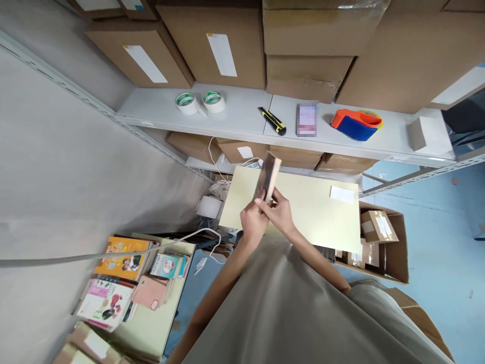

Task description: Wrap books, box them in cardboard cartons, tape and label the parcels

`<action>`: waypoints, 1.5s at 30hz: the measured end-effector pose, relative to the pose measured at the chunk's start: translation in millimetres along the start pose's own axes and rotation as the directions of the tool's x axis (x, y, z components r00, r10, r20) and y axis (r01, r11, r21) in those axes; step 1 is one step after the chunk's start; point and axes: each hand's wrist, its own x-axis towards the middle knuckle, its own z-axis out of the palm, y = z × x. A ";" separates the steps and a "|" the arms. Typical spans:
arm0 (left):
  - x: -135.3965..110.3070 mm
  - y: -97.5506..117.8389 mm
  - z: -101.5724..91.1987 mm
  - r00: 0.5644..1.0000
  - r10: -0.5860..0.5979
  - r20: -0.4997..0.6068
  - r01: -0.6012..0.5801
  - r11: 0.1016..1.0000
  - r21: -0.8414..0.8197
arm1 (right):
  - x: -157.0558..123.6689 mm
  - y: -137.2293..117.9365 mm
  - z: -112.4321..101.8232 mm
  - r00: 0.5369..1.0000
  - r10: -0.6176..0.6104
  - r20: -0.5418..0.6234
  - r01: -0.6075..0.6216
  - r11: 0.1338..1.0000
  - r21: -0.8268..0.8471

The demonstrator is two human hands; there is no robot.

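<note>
A book with a dark cover and pale page edges is held upright above the cream table. My left hand is closed around its lower left side. My right hand grips the lower right corner, its thumb lying across toward the left hand. The book is seen mostly edge-on, so its cover cannot be read. A white slip of paper lies on the table to the right of my hands.
On the shelf ahead are two tape rolls, a yellow-black utility knife and an orange-blue tape dispenser. Stacked books cover a side table at lower left. An open carton holds small boxes at right. A cable crosses the left.
</note>
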 end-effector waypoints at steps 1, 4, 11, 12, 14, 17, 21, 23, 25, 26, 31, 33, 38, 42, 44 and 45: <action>-1.6 -1.9 2.6 0.998 0.053 0.044 -0.053 0.999 -0.005 | 1.4 -1.6 -1.2 1.000 -0.009 -0.026 0.008 1.000 -0.014; 8.4 -19.9 -4.4 0.995 0.075 0.064 -0.072 0.996 -0.054 | 11.4 -1.9 -17.9 0.999 -0.037 -0.033 0.039 0.998 0.046; 44.0 -53.3 -54.0 0.912 -0.322 0.254 0.406 0.791 -0.457 | 11.2 3.3 -54.5 0.974 0.074 0.212 -0.128 0.960 0.249; 42.9 -51.7 -56.2 0.896 -0.330 0.296 0.439 0.758 -0.484 | 9.9 4.7 -56.0 0.973 0.082 0.217 -0.137 0.958 0.251; 38.1 -46.3 -56.1 0.896 -0.338 0.288 0.442 0.738 -0.510 | 9.4 8.6 -58.3 0.972 0.093 0.217 -0.145 0.960 0.239; 32.6 -39.6 -50.9 0.923 -0.325 0.206 0.384 0.772 -0.506 | 12.6 14.8 -61.3 0.973 0.088 0.211 -0.124 0.978 0.166; 35.2 -36.1 -39.7 0.958 -0.280 0.057 0.274 0.847 -0.455 | 14.1 17.3 -54.8 1.000 -0.016 -0.024 0.014 0.997 -0.070; 34.9 -31.8 -28.8 0.967 -0.256 0.003 0.237 0.888 -0.394 | 11.2 15.8 -41.7 0.991 -0.044 -0.129 0.023 0.987 -0.158; 29.3 -24.4 -13.3 0.974 -0.226 -0.022 0.211 0.935 -0.286 | 7.6 14.1 -24.3 0.995 -0.017 -0.099 0.001 0.988 -0.153; 24.7 -20.4 -4.8 0.978 -0.208 -0.027 0.198 0.957 -0.214 | 6.4 13.6 -16.2 0.998 0.000 -0.064 -0.009 0.990 -0.142; 10.3 -16.6 18.3 0.991 -0.065 0.120 0.085 0.982 -0.167 | 13.6 14.6 -18.5 0.990 0.047 -0.129 -0.065 0.988 -0.138; 20.1 -26.5 11.1 0.989 -0.080 0.123 0.111 0.954 -0.277 | 19.0 14.4 -39.6 0.990 0.059 -0.131 -0.067 0.996 -0.054; 57.7 -50.1 -20.0 0.945 -0.198 0.261 0.305 0.823 -0.480 | 20.2 7.1 -85.0 0.993 0.093 0.069 -0.102 0.983 0.151; 62.5 -47.1 -27.8 0.926 -0.153 0.344 0.326 0.781 -0.532 | 21.4 3.3 -92.7 0.982 0.103 0.159 -0.125 0.982 0.141; 60.1 -43.7 -29.0 0.945 -0.152 0.291 0.290 0.800 -0.525 | 26.1 2.3 -92.1 0.986 0.082 0.148 -0.100 0.988 0.117; 59.3 -42.4 -30.7 0.954 -0.143 0.264 0.264 0.819 -0.509 | 28.8 1.5 -91.8 0.989 0.064 0.133 -0.078 0.991 0.104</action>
